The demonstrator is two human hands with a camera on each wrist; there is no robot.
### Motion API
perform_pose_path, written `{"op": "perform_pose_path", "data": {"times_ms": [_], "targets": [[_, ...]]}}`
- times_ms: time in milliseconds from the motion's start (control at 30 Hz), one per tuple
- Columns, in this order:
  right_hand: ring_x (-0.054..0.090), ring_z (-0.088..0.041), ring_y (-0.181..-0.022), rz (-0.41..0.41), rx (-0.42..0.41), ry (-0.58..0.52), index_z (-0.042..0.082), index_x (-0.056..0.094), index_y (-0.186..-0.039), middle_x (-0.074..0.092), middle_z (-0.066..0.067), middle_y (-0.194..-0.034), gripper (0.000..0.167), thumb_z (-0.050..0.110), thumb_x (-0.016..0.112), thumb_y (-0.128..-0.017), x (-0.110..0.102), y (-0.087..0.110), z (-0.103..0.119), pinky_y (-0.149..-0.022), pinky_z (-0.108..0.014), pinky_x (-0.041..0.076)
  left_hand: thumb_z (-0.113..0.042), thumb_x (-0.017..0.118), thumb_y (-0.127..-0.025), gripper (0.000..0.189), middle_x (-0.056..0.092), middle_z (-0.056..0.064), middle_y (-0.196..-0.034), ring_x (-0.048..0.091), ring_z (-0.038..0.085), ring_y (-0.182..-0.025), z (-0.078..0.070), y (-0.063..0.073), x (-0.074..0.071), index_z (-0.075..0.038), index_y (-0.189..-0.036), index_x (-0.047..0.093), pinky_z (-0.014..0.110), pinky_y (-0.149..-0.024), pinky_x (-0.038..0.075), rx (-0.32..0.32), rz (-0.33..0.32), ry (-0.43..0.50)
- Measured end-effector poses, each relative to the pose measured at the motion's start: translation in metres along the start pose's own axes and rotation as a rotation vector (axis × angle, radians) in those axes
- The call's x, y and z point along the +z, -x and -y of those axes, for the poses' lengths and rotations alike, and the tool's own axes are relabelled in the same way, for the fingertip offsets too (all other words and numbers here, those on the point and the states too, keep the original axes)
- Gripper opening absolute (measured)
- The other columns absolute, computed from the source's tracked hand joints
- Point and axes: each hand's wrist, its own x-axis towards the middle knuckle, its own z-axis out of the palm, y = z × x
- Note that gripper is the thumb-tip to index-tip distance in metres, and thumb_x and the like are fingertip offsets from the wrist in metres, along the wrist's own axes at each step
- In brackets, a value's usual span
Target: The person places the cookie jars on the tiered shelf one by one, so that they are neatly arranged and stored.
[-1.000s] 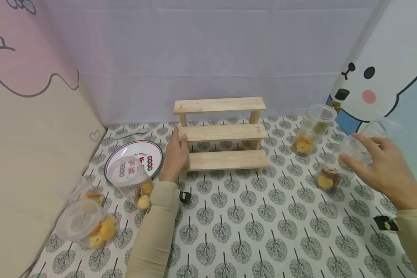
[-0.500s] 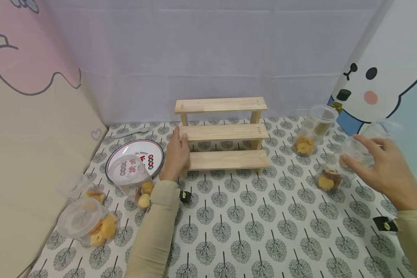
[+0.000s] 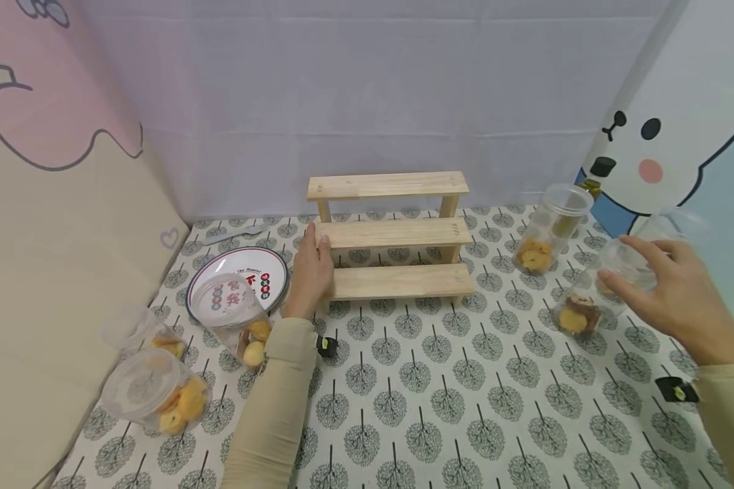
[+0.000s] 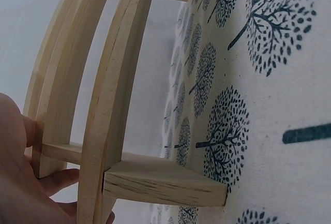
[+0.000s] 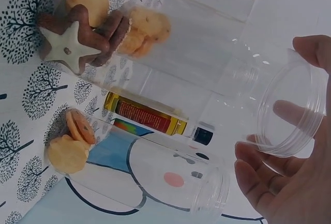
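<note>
A three-tier wooden display rack stands in the middle of the table. My left hand grips its left end at the middle tier; in the left wrist view the fingers curl around the wood. At the right, my right hand holds a clear plastic jar by its top, thumb and fingers around the round lid. Cookies lie at the bottom of that jar, among them a brown-and-white star cookie. The jar appears upright, its base seemingly on the cloth.
Two more clear jars flank it: one with yellow cookies, one partly behind my hand. An oil bottle stands behind. At left are a plate, a fork and several cookie jars. Fabric walls enclose the tree-print tablecloth.
Only a slight shift of the head view shows. Both hands, the rack and the jars stay where they were.
</note>
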Motion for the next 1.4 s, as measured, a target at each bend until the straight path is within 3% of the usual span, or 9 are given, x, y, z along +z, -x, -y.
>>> {"op": "perform_pose_path", "data": {"times_ms": [300,633,833,967,1233,1400], "targets": [[0.034,-0.057,-0.116,-0.041,-0.032,-0.019,0.002,0.044,-0.147,0.033,-0.043,-0.133,0.070,0.037,0.069,-0.092,-0.007,-0.016,0.007,-0.083,-0.070,0.032,-0.045,0.022,-0.108,0.063,0.019,0.015,-0.165,0.019,0.033,-0.151,0.002,-0.002,-0.003,-0.016,-0.162,0.008,0.046,-0.124,0.016,0.000,-0.006,-0.003],[0.038,-0.054,-0.109,-0.080,-0.107,0.019,0.004,0.046,-0.145,0.037,-0.042,-0.129,0.069,0.042,0.067,-0.092,-0.026,-0.045,0.034,-0.077,-0.069,0.034,-0.050,0.020,-0.107,0.064,0.016,0.012,-0.166,0.017,0.032,-0.151,0.003,0.000,-0.005,-0.021,-0.162,0.006,0.047,-0.124,0.015,-0.013,-0.005,0.027],[0.039,-0.053,-0.106,-0.048,-0.134,0.032,0.006,0.043,-0.150,0.034,-0.041,-0.138,0.073,0.047,0.064,-0.093,-0.039,-0.069,0.054,-0.080,-0.072,0.033,-0.049,0.021,-0.107,0.064,0.018,0.013,-0.165,0.019,0.032,-0.151,0.004,0.000,-0.004,-0.019,-0.162,0.007,0.046,-0.124,0.016,-0.008,-0.023,0.020],[0.039,-0.051,-0.105,-0.008,-0.100,0.032,0.010,0.037,-0.154,0.031,-0.039,-0.140,0.076,0.051,0.060,-0.094,-0.048,-0.084,0.070,-0.077,-0.070,0.034,-0.049,0.021,-0.107,0.064,0.018,0.013,-0.165,0.020,0.032,-0.151,0.005,0.000,-0.004,-0.019,-0.162,0.007,0.046,-0.124,0.016,-0.009,-0.018,0.014],[0.035,-0.058,-0.119,0.044,-0.131,-0.003,0.016,0.033,-0.157,0.026,-0.038,-0.147,0.077,0.054,0.058,-0.094,-0.054,-0.109,0.102,-0.088,-0.076,0.030,-0.047,0.022,-0.108,0.062,0.021,0.014,-0.164,0.023,0.033,-0.150,0.004,0.000,0.000,-0.019,-0.162,0.008,0.046,-0.124,0.018,-0.010,-0.009,-0.023],[0.042,-0.052,-0.115,0.083,-0.122,-0.019,0.027,0.030,-0.158,0.024,-0.032,-0.153,0.076,0.059,0.056,-0.093,-0.055,-0.121,0.122,-0.076,-0.074,0.037,-0.046,0.021,-0.108,0.062,0.024,0.016,-0.163,0.028,0.037,-0.147,0.003,0.001,0.004,-0.018,-0.162,0.010,0.048,-0.122,0.022,-0.010,-0.012,-0.052]]}}
